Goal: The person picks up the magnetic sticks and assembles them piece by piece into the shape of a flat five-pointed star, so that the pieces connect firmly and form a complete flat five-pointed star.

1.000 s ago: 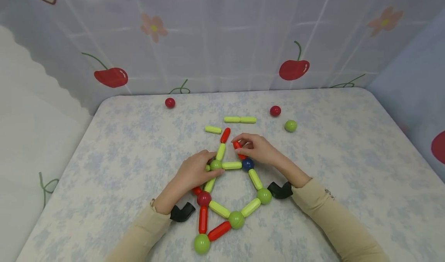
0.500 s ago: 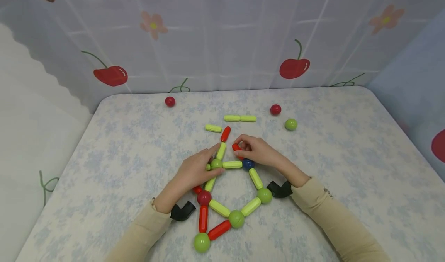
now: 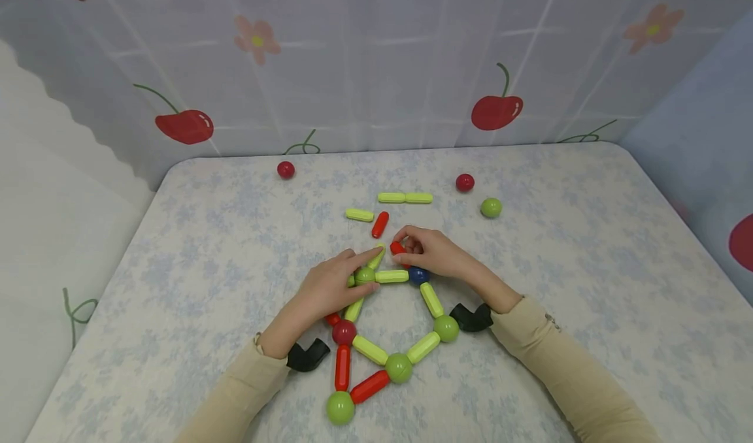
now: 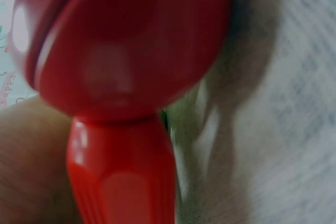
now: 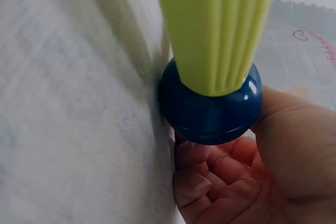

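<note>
red rod [image 3: 397, 249], pinched in right grip [image 3: 432, 252]

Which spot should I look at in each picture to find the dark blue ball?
Head: the dark blue ball sits just right of and below centre, beside the right hand.
Left wrist: not seen; a big red ball fills the upper left.
Right wrist: just right of the middle, at the end of a yellow-green stick.
Shared landmark: the pale, blue-mottled tabletop shows in all three.

Soft head-view light, dimmer wrist views, glints on the blue ball [image 5: 207, 119]
</note>
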Available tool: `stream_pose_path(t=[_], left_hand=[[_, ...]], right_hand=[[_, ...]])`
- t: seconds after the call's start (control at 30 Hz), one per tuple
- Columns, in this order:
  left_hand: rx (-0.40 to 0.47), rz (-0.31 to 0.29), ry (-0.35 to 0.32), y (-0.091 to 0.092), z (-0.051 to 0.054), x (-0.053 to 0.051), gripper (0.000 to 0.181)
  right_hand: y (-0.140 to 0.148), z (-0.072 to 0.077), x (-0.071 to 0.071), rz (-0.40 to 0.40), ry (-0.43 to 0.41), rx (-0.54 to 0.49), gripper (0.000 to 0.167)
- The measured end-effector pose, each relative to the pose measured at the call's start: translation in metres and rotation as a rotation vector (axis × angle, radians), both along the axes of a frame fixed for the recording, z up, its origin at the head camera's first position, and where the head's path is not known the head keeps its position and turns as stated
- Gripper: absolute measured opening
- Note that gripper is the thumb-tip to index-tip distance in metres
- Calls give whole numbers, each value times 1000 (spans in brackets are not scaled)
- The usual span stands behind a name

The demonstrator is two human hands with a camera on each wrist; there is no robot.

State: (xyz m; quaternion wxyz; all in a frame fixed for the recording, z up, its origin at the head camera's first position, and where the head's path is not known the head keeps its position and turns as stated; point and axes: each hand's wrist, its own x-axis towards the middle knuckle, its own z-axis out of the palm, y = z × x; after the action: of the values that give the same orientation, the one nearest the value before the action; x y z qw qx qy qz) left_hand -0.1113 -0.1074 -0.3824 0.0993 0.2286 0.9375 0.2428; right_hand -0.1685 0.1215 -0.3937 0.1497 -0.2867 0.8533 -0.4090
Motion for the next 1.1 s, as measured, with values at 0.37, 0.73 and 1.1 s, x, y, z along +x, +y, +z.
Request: stream_pose_path(t=[0.37, 0.73, 1.1], left_hand=[[32, -95, 0, 2, -1, 1, 38], [102, -103, 10, 0, -5, 2, 33], [44, -110, 17, 4, -4, -1, 40]], right_hand=[[1, 1, 0, 8, 12, -12, 20], [-1, -1, 0, 13, 5, -26, 17], [0, 2, 0, 2, -1, -19, 17]])
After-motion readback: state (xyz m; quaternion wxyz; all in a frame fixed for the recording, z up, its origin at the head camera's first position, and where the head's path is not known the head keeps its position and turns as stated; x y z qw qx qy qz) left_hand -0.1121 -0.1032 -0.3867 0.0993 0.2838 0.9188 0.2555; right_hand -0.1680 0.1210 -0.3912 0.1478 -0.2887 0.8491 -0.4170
